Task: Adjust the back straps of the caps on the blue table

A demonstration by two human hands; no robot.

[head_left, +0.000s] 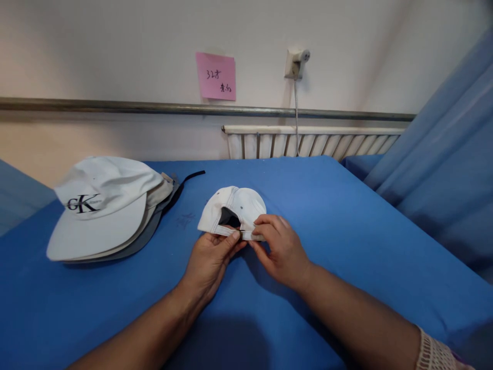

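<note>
A small white baseball cap [250, 203] is held over the blue-covered surface, its back opening and strap turned toward me. My left hand [211, 259] pinches the left part of the strap, thumb on top and fingers beneath. On the right side, my right hand [283, 249] grips the strap end and the cap's lower edge between thumb and fingers. A dark spot, perhaps the buckle, shows on the strap between the two hands. Through the back opening the cap's dark inside is visible.
Left of my hands lies a stack of caps, a white cap with black letters [103, 205] on top. A blue cover [308, 185] spreads over the surface. Behind are a metal rail [154, 107], a radiator [277, 141], a pink note [216, 76] and a plugged socket [295, 64]. A blue curtain [442, 149] hangs right.
</note>
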